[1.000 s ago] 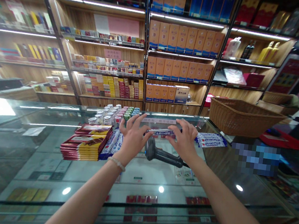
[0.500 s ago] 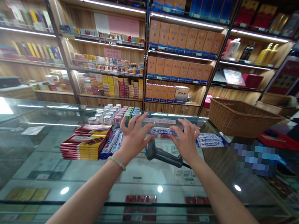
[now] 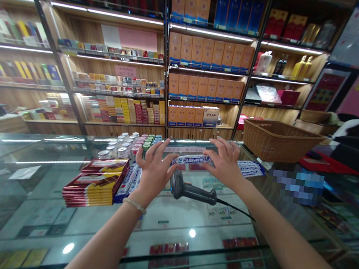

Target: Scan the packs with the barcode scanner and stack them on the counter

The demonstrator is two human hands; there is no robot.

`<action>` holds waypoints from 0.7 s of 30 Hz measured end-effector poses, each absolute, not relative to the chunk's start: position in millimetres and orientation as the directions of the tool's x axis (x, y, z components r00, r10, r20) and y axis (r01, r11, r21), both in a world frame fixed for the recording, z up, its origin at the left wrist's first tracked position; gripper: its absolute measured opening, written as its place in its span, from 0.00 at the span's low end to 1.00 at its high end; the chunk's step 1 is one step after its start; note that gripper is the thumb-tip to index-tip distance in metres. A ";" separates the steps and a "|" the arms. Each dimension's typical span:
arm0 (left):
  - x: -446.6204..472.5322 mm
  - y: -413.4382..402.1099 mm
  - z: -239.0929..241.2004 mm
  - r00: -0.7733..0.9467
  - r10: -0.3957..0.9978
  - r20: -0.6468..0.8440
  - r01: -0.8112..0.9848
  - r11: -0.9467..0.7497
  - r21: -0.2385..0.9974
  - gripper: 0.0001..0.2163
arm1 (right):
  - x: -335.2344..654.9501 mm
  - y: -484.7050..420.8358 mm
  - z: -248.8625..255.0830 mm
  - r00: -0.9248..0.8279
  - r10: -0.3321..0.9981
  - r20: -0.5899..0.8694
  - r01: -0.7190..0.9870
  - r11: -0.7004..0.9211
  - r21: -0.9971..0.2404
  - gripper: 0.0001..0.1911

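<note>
Reaching out over a glass counter (image 3: pixel 41 204) in a shop, we see two bare forearms stretched forward from the bottom of the view. The left hand (image 3: pixel 151 168) is raised with its fingers spread wide and slightly curled, a pale beaded bracelet (image 3: pixel 135 205) around the wrist. The right hand (image 3: pixel 227 163) is likewise open, fingers splayed and bent, palm turned down. Between the two hands lies a long white and blue carton (image 3: pixel 192 160), flat on the glass and running left to right; the fingertips of both hands hover at its two ends, and we cannot tell whether they actually touch it. A second carton of the same kind (image 3: pixel 249 167) lies just beyond the right hand, farther to the right. Just below the hands, nearer to us, a dark handheld barcode scanner (image 3: pixel 188 190) rests on its side on the counter, its black cable (image 3: pixel 236 209) trailing off to the right under the right forearm. To the left of the left hand sits a stack of red and yellow cartons (image 3: pixel 95 181), with blue and white cartons (image 3: pixel 129 177) leaning against its right side. Behind these stand rows of small bottles with coloured caps (image 3: pixel 132 142). A woven wicker basket (image 3: pixel 276 140) stands on the counter well to the right. Lit wooden shelves (image 3: pixel 204 67) filled with orange boxes and other packets cover the back wall.
</note>
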State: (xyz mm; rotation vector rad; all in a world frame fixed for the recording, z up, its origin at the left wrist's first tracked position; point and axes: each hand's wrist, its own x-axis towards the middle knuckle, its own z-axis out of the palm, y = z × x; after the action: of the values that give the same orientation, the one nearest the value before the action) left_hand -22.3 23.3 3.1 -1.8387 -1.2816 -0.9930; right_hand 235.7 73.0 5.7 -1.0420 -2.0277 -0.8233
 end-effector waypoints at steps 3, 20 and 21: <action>-20.8 22.5 3.7 0.239 0.391 0.889 0.948 -0.292 -0.127 0.07 | 247.9 76.8 10.1 -0.466 0.419 0.779 0.839 0.488 0.239 0.15; 7.1 17.9 -6.0 0.323 0.476 0.818 0.926 -0.339 -0.168 0.09 | 297.2 101.2 -17.3 -0.514 0.271 0.814 0.781 0.540 0.314 0.11; 7.9 17.8 -5.4 0.319 0.474 0.821 0.928 -0.334 -0.167 0.09 | 297.1 102.5 -19.8 -0.503 0.273 0.820 0.787 0.536 0.304 0.11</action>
State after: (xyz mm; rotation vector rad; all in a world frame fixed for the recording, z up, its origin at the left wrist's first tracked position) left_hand 7.9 17.8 -5.4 -1.9381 -1.2358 -0.8949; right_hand 297.1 102.5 -19.8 -0.8564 -2.0376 -0.8897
